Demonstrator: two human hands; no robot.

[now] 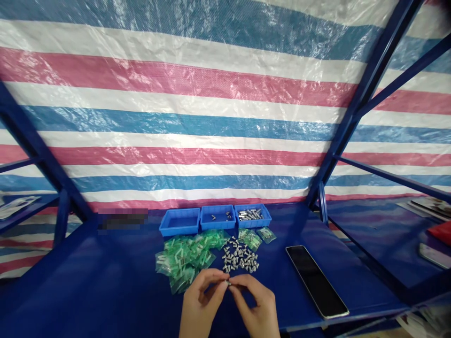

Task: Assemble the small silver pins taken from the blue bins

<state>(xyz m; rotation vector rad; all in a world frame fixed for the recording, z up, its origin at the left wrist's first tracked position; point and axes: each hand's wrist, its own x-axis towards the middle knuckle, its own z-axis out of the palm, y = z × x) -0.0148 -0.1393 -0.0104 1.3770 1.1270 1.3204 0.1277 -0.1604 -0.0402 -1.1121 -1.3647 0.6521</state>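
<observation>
Left hand (205, 300) and right hand (254, 301) clamp one small metal fastener (229, 283) together at the fingertips; a slipped pinch could drop it into the loose fastener pile (239, 256) just ahead.

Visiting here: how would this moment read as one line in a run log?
left hand: pinching small metal part | right hand: pinching same part | nearest: loose metal parts, green plastic packets | beyond: blue plastic bins

- 1 left hand (203, 300), 1 right hand (254, 300)
- 1 pin (229, 283) held between them
- 1 heap of pins (239, 256), too many to count
- 3 blue bins (217, 226): 1 empty, 2 with pins
- 1 phone (317, 281)
- 1 pile of green bags (185, 258), uncountable
</observation>
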